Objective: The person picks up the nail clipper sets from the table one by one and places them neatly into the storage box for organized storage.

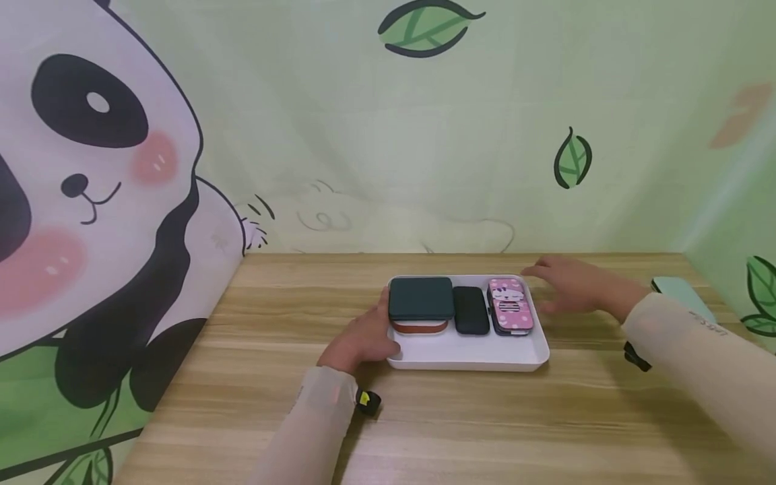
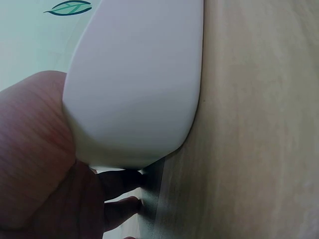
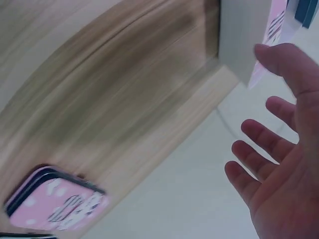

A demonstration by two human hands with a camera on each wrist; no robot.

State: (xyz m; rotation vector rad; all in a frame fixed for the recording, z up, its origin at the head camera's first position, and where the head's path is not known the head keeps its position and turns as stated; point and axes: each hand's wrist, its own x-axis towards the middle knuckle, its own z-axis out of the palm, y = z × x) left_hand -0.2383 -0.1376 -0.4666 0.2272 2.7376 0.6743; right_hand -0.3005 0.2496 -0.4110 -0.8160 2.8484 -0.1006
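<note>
In the head view, a white tray (image 1: 467, 357) holds a dark green rectangular case (image 1: 421, 298) with a white and brown thing partly hidden under it, a small black case (image 1: 471, 310) and a pink tin with a cat picture (image 1: 510, 304). My left hand (image 1: 364, 337) grips the tray's left end, thumb over the rim. In the left wrist view, other fingers (image 2: 122, 209) show beyond the tray's outer wall. My right hand (image 1: 578, 286) is beside the tray's right back corner, fingers spread and holding nothing. The right wrist view shows its thumb close to the tray's side.
A mint-green flat thing (image 1: 685, 296) lies on the table's right side, partly behind my right sleeve. A second pink patterned case (image 3: 60, 201) lies on the wood in the right wrist view. Behind the table (image 1: 273, 377) hangs a panda-and-leaf backdrop (image 1: 364, 135).
</note>
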